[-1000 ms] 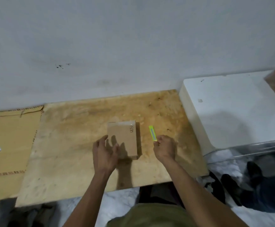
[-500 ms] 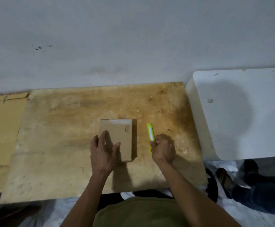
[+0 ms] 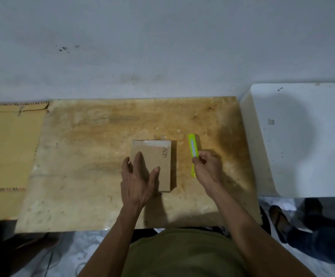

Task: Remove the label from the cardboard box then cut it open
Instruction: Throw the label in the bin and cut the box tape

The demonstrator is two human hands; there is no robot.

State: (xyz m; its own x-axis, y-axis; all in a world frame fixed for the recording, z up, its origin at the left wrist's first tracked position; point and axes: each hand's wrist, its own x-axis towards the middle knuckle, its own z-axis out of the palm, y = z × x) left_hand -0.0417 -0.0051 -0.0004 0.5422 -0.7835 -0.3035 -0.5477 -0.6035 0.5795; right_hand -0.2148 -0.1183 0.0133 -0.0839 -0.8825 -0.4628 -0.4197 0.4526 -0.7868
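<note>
grey wall behind, our worn wooden table (image 3: 82, 166) carries the cardboard box (image 3: 158, 162) lengthwise away from us. our left hand (image 3: 138, 178) rests spread-fingered on its near-left. just right of the box, our right hand (image 3: 207, 167) pinches the green cutter (image 3: 193, 148), parallel to the box.

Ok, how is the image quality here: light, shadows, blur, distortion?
Head view: dim, soft light; the hands cast shadows on the board, a large round shadow falls on the white slab; slightly soft overall; wide-angle bend along the wall line; box lettering stays visible.
</note>
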